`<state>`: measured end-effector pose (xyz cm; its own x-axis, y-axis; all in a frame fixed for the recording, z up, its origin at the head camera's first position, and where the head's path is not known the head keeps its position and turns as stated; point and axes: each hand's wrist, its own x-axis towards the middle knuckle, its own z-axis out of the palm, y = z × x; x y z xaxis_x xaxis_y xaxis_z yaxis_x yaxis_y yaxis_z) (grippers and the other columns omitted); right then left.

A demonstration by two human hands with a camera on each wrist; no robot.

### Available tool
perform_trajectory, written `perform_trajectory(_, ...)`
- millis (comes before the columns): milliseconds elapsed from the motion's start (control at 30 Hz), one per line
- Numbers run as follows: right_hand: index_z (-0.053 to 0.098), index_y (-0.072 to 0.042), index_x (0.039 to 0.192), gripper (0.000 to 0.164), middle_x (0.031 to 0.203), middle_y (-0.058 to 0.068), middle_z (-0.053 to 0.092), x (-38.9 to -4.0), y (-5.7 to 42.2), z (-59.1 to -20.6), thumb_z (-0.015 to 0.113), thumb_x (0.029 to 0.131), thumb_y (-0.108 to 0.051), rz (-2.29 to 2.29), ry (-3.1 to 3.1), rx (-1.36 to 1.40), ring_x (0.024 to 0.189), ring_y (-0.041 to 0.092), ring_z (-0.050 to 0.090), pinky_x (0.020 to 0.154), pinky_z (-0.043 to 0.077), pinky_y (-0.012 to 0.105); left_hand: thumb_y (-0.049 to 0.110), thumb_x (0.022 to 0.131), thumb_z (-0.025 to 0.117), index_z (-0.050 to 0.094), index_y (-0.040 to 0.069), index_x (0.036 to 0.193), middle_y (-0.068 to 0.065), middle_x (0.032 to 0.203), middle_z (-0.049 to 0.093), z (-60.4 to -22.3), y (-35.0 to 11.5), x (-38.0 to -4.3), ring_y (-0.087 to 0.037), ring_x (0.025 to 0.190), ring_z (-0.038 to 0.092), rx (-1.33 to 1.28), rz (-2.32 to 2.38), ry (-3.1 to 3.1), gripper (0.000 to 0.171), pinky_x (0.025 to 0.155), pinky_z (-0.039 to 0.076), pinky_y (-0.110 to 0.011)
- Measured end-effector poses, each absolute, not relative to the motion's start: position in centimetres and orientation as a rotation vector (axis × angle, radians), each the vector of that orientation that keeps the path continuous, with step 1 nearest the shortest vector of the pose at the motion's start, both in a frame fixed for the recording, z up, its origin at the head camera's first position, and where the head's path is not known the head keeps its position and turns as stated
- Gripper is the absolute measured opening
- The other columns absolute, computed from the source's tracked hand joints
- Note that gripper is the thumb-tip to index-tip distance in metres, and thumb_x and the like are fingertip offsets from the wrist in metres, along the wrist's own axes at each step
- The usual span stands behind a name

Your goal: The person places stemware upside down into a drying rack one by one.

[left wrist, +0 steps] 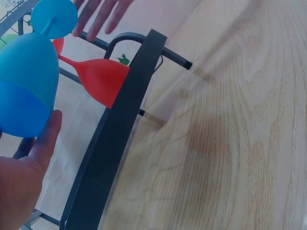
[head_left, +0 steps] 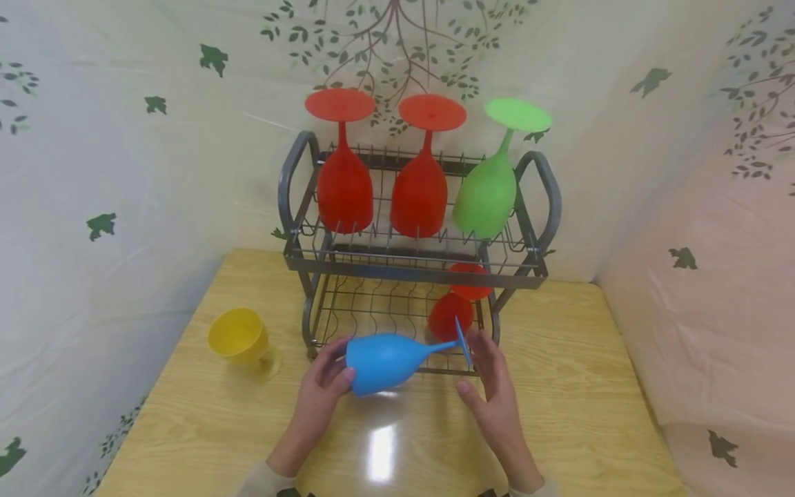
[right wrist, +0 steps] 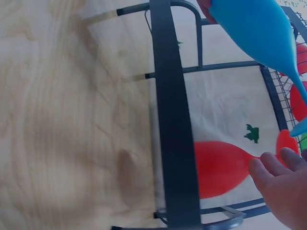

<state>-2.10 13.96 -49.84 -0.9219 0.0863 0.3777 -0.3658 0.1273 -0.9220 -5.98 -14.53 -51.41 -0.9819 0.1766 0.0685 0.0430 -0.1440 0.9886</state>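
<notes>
A blue goblet (head_left: 385,359) is held on its side in front of the dish rack. My left hand (head_left: 319,386) grips its bowl near the rim, thumb on the near side. Its stem and foot point right, toward my right hand (head_left: 499,400). That hand has its thumb and fingers spread around the foot; in the right wrist view a gap shows between the fingers (right wrist: 273,165) and the foot. Behind it, a red goblet (head_left: 448,319) stands upside down on the lower rack tier, also visible in the left wrist view.
The two-tier dark metal dish rack (head_left: 416,273) stands against a patterned cloth backdrop. Upside down on its upper tier are two red goblets (head_left: 345,186) and a green goblet (head_left: 487,193). A yellow goblet (head_left: 239,336) stands upright on the wooden table (head_left: 559,359) at left.
</notes>
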Motion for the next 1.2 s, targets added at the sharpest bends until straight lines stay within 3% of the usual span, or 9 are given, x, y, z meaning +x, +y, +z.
perform_trajectory(167, 0.028, 0.001, 0.16, 0.079, 0.164, 0.023, 0.033, -1.5, 13.8, -50.4, 0.063, 0.09, 0.01, 2.028, -1.987, 0.259, 0.146, 0.011, 0.043, 0.116, 0.037, 0.029, 0.004, 0.1, 0.057, 0.046, 0.001, 0.15, -0.025, 0.146, 0.049, -51.3, -13.8, -4.9, -0.049, 0.131, 0.053, 0.251, 2.328, 1.983, 0.051, 0.092, 0.059, -0.04)
perform_trajectory(467, 0.033, 0.007, 0.156, 0.073, 0.154, 0.033, 0.042, -1.5, 12.9, -51.1, 0.071, 0.093, -0.001, 2.133, -1.974, 0.243, 0.139, 0.013, 0.052, 0.113, 0.043, 0.032, 0.007, 0.102, 0.056, 0.047, 0.002, 0.15, -0.025, 0.143, 0.051, -51.2, -12.7, -4.5, -0.036, 0.122, 0.06, 0.256, 2.338, 1.965, 0.049, 0.091, 0.06, -0.041)
perform_trajectory(667, 0.035, 0.011, 0.153, 0.073, 0.153, 0.037, 0.04, -1.8, 12.1, -51.2, 0.073, 0.091, 0.001, 2.14, -1.983, 0.322, 0.137, 0.007, 0.052, 0.113, 0.042, 0.027, 0.01, 0.103, 0.057, 0.047, 0.003, 0.151, -0.025, 0.142, 0.052, -51.1, -12.0, -4.2, -0.043, 0.124, 0.057, 0.242, 2.343, 1.947, 0.049, 0.091, 0.06, -0.043)
perform_trajectory(900, 0.038, 0.009, 0.153, 0.072, 0.153, 0.03, 0.046, -2.1, 11.4, -51.2, 0.075, 0.094, -0.009, 2.102, -2.039, 0.355, 0.137, 0.012, 0.054, 0.111, 0.044, 0.028, 0.013, 0.105, 0.054, 0.047, 0.005, 0.151, -0.025, 0.144, 0.052, -51.4, -11.5, -4.2, -0.045, 0.127, 0.055, 0.254, 2.343, 1.927, 0.047, 0.092, 0.06, -0.044)
perform_trajectory(1033, 0.039, 0.01, 0.151, 0.069, 0.152, 0.025, 0.05, -2.1, 11.0, -51.1, 0.073, 0.093, -0.002, 2.095, -2.066, 0.304, 0.134, 0.011, 0.055, 0.11, 0.045, 0.027, 0.014, 0.105, 0.055, 0.047, 0.006, 0.152, -0.026, 0.145, 0.051, -51.6, -11.3, -4.2, -0.046, 0.127, 0.055, 0.254, 2.351, 1.904, 0.048, 0.091, 0.06, -0.044)
perform_trajectory(1200, 0.04, 0.01, 0.15, 0.068, 0.151, 0.026, 0.05, -2.0, 10.6, -50.9, 0.072, 0.091, 0.003, 2.086, -2.105, 0.214, 0.135, 0.012, 0.055, 0.11, 0.044, 0.025, 0.017, 0.105, 0.055, 0.048, 0.007, 0.152, -0.027, 0.146, 0.05, -51.6, -11.1, -4.2, -0.047, 0.127, 0.055, 0.233, 2.35, 1.902, 0.048, 0.092, 0.059, -0.047)
